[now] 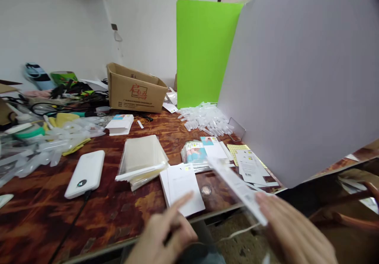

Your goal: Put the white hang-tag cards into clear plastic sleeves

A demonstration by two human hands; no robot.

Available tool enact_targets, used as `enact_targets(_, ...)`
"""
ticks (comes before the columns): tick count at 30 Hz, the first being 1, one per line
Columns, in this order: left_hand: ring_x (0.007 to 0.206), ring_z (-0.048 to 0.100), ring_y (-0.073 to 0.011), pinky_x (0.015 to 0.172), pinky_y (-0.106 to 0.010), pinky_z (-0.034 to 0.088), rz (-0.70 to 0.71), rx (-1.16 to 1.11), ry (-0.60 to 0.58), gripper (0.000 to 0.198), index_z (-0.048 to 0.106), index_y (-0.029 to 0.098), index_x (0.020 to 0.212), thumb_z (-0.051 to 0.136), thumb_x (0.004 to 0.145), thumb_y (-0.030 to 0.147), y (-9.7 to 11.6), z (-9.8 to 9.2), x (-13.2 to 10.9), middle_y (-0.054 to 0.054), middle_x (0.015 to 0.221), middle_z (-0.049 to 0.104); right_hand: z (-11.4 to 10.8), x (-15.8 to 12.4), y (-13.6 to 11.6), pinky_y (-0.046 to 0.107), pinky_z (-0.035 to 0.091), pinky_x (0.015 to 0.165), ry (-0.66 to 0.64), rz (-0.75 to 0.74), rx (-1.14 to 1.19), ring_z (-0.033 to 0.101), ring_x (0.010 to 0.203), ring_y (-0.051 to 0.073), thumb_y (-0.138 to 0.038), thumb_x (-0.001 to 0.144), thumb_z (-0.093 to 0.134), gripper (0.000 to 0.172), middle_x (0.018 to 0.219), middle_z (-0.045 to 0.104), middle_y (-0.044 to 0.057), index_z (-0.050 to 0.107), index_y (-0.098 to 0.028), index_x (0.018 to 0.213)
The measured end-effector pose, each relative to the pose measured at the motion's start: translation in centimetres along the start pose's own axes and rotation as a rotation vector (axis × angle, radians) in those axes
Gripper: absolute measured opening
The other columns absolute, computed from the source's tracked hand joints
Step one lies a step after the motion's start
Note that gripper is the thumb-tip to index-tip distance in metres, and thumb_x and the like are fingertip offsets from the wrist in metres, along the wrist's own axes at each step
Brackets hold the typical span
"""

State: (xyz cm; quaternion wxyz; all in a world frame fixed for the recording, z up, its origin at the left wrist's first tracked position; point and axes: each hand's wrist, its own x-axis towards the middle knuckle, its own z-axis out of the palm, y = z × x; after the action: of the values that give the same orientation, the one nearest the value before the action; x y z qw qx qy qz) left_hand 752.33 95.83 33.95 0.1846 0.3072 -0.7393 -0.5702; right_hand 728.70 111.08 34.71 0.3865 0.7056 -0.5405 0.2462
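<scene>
My right hand (293, 232) is shut on the near end of a clear plastic sleeve holding a white printed card (238, 187), which tilts up and away over the table. My left hand (166, 236) is blurred at the table's front edge, with its index finger stretched out and nothing visible in it. Its fingertip is just short of a white printed card (182, 189) lying on the table. A stack of clear sleeves with pale sheets (141, 161) lies to the left of that card.
The mottled red-brown table (124, 212) holds a white power bank (85, 174), stacked printed cards (195, 155), clear plastic tubes (205, 118), a cardboard box (136, 88) and a tangled heap at left. A tall grey board (296, 78) stands at right, beside a green one (204, 47).
</scene>
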Motion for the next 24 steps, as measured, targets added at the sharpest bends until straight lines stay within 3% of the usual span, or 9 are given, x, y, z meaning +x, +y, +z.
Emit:
enact_targets(3,0.08,0.065,-0.0313,0.078,-0.042,0.047,-0.114,0.508,0.631,0.057,0.063,0.019,0.118,0.038,0.084,0.058,-1.1,-5.1,3.5,-0.012,0.087,0.071,1.1,-3.9,5.1,0.039,0.052,0.095,0.02,0.036,-0.18,0.065,0.106,0.024,-0.013,0.086,0.059,0.048,0.113,0.069,0.013,0.051,-0.01,0.133)
enact_targets(5,0.107,0.058,-0.0379,0.092,-0.048,0.042,-0.169,0.724,0.863,0.055,0.057,0.015,0.123,0.032,0.088,0.05,-2.5,-8.5,5.9,-0.018,0.112,0.065,2.9,-6.6,8.3,0.034,0.052,0.09,-0.038,0.011,-0.242,0.068,0.099,0.021,-0.011,0.086,0.058,0.042,0.106,0.071,0.011,0.055,-0.012,0.128)
enact_targets(7,0.118,0.049,-0.0446,0.095,-0.052,0.039,-0.282,0.769,0.854,0.062,0.053,0.006,0.123,0.042,0.083,0.053,-4.2,-11.2,7.8,-0.027,0.122,0.057,5.0,-8.6,10.5,0.029,0.053,0.081,-0.115,0.005,-0.217,0.069,0.086,0.016,-0.018,0.093,0.049,0.023,0.095,0.074,0.005,0.065,-0.018,0.11)
enact_targets(10,0.104,0.058,-0.0441,0.084,-0.05,0.045,-0.367,0.695,0.809,0.054,0.061,0.01,0.102,0.057,0.074,0.055,-6.1,-13.2,8.8,-0.025,0.107,0.064,7.1,-9.1,10.7,0.033,0.053,0.077,-0.181,0.061,-0.17,0.069,0.085,0.019,-0.029,0.098,0.039,0.03,0.09,0.073,0.005,0.068,-0.021,0.097)
enact_targets(14,0.093,0.062,-0.0377,0.075,-0.044,0.046,-0.426,0.56,0.93,0.054,0.055,0.016,0.106,0.065,0.068,0.054,-6.8,-13.2,8.3,-0.015,0.094,0.068,8.1,-4.5,4.5,0.041,0.048,0.093,-0.192,0.167,-0.073,0.058,0.115,0.023,-0.037,0.096,0.043,0.041,0.124,0.062,0.013,0.05,-0.018,0.132)
enact_targets(17,0.089,0.061,-0.0333,0.076,-0.041,0.044,-0.392,0.47,1.04,0.051,0.054,0.019,0.107,0.068,0.067,0.049,-6.8,-12.9,7.9,-0.008,0.086,0.065,9.0,0.0,-1.7,0.045,0.045,0.1,-0.293,0.028,0.154,0.047,0.129,0.027,-0.059,0.088,0.049,0.072,0.139,0.051,0.014,0.038,-0.011,0.141)
enact_targets(20,0.077,0.058,-0.0263,0.074,-0.037,0.043,-0.285,0.355,1.068,0.028,0.058,0.022,0.083,0.066,0.069,0.045,-6.6,-12.7,7.6,-0.002,0.07,0.057,10.3,2.3,-5.1,0.04,0.046,0.101,-0.295,-0.1,0.236,0.052,0.125,0.022,-0.044,0.093,0.049,0.046,0.134,0.057,0.006,0.052,-0.018,0.131)
enact_targets(22,0.074,0.056,-0.0216,0.073,-0.033,0.044,-0.181,0.237,1.058,0.022,0.053,0.022,0.073,0.061,0.073,0.043,-6.1,-12.3,7.1,0.001,0.067,0.053,10.7,2.4,-5.4,0.039,0.046,0.101,-0.288,-0.103,0.314,0.054,0.123,0.019,-0.029,0.095,0.047,0.031,0.128,0.061,0.002,0.057,-0.023,0.124)
enact_targets(24,0.078,0.057,-0.0181,0.075,-0.03,0.046,-0.068,0.098,1.036,0.021,0.046,0.023,0.074,0.054,0.078,0.041,-5.0,-11.5,6.3,0.001,0.074,0.056,10.6,2.1,-5.0,0.04,0.046,0.101,-0.27,-0.077,0.374,0.054,0.123,0.019,-0.024,0.095,0.045,0.03,0.125,0.063,0.003,0.059,-0.022,0.122)
